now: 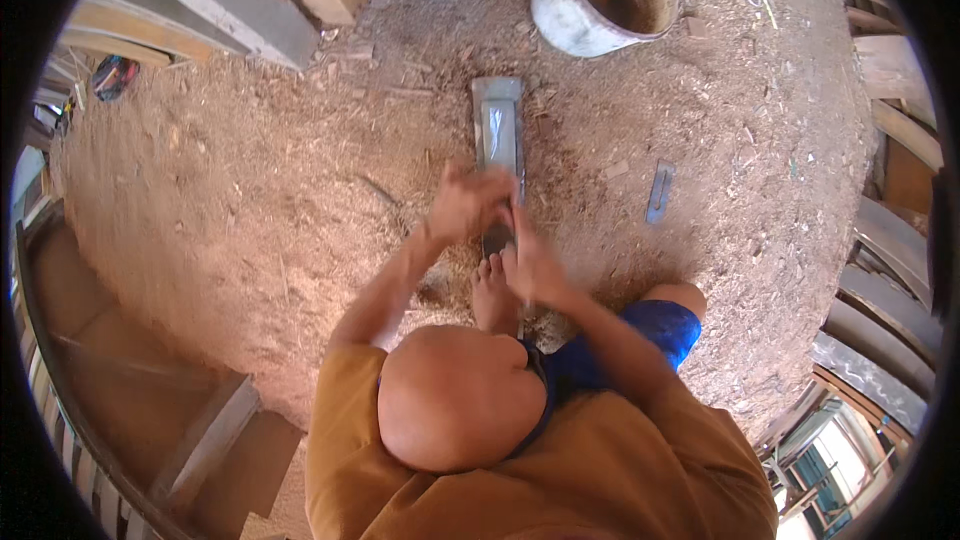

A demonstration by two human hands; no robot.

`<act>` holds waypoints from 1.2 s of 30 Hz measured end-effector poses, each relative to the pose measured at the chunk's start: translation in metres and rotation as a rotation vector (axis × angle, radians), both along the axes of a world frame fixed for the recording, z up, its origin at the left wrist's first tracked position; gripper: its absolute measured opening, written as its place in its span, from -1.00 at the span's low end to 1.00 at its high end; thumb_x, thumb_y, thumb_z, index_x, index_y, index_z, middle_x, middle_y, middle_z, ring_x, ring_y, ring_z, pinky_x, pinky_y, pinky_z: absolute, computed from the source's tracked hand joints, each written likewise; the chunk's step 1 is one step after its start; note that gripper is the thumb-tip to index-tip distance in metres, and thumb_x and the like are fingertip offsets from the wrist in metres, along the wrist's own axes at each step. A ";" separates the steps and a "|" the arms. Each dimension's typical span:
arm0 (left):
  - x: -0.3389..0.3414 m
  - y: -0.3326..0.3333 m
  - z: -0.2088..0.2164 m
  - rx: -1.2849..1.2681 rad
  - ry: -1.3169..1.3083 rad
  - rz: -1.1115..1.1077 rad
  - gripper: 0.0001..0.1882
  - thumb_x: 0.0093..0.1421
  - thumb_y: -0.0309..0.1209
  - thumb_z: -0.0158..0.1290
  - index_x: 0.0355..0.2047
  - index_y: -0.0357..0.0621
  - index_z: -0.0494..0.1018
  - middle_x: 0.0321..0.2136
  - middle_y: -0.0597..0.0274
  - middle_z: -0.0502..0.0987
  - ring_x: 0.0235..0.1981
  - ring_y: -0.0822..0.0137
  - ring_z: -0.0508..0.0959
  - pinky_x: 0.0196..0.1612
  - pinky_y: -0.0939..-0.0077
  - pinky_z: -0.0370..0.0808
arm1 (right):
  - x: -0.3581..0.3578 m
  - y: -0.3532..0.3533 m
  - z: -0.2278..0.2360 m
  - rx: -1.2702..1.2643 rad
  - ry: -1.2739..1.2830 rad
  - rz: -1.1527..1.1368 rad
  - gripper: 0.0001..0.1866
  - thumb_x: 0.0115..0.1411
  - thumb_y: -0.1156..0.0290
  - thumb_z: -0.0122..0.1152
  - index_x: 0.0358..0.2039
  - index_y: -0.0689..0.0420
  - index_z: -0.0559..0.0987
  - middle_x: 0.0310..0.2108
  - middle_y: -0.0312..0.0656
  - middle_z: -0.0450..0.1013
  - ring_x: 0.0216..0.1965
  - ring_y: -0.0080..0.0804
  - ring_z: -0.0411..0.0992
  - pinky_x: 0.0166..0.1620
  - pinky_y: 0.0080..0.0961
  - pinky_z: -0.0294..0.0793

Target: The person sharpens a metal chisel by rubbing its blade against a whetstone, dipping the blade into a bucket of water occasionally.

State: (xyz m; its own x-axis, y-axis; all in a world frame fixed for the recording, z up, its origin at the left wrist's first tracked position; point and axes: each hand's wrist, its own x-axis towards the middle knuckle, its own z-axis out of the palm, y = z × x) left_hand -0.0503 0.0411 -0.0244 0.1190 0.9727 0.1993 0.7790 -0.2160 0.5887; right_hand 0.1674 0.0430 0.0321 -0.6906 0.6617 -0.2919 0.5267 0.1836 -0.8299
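Note:
A long grey block [495, 120], like a sharpening stone, lies on the ground in front of me, its top wet and shiny. My left hand [472, 202] is over the block's middle, fingers closed and smeared by motion. Close against it on the right, my right hand [532, 262] is also blurred, with its fingers bent inward. Between the two hands runs a thin dark edge, too blurred and covered to name. My bare foot [492, 295] touches the near end of the block. A flat slotted metal blade [660, 192] lies apart to the right.
A white bucket [565, 15] with a piece of wood inside stands beyond the block. Wood shavings cover the ground [250, 200]. Timber beams [230, 0] lean at the far left, and curved wooden pieces [890, 310] are stacked along the right.

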 end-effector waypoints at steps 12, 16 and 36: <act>0.017 -0.028 0.015 -0.002 -0.004 0.018 -0.56 0.08 -0.10 0.39 -0.04 0.12 0.66 -0.02 0.32 0.72 0.10 0.41 0.65 0.28 0.09 0.31 | 0.004 0.010 0.014 -0.139 -0.280 0.105 -0.12 0.36 0.37 0.01 0.58 0.18 -0.18 -0.19 0.37 0.58 -0.32 0.28 0.61 -0.16 0.00 0.62; -0.015 0.011 0.001 0.080 0.032 0.022 -0.51 0.11 -0.03 0.36 0.02 0.12 0.64 0.02 0.26 0.71 0.14 0.41 0.64 0.32 0.08 0.24 | -0.036 0.044 0.027 -0.072 -0.128 0.016 -0.13 0.35 0.41 0.01 0.57 0.16 -0.15 -0.28 0.35 0.58 -0.37 0.26 0.60 -0.21 0.02 0.62; -0.048 0.067 0.034 -0.102 -0.025 0.005 -0.52 0.06 -0.05 0.39 -0.05 0.02 0.68 -0.01 0.24 0.71 0.02 0.22 0.70 0.10 0.07 0.43 | -0.069 0.130 0.081 -0.542 -0.351 0.090 -0.17 0.39 0.30 -0.05 0.57 0.17 -0.12 -0.15 0.37 0.59 -0.25 0.32 0.61 -0.09 0.07 0.60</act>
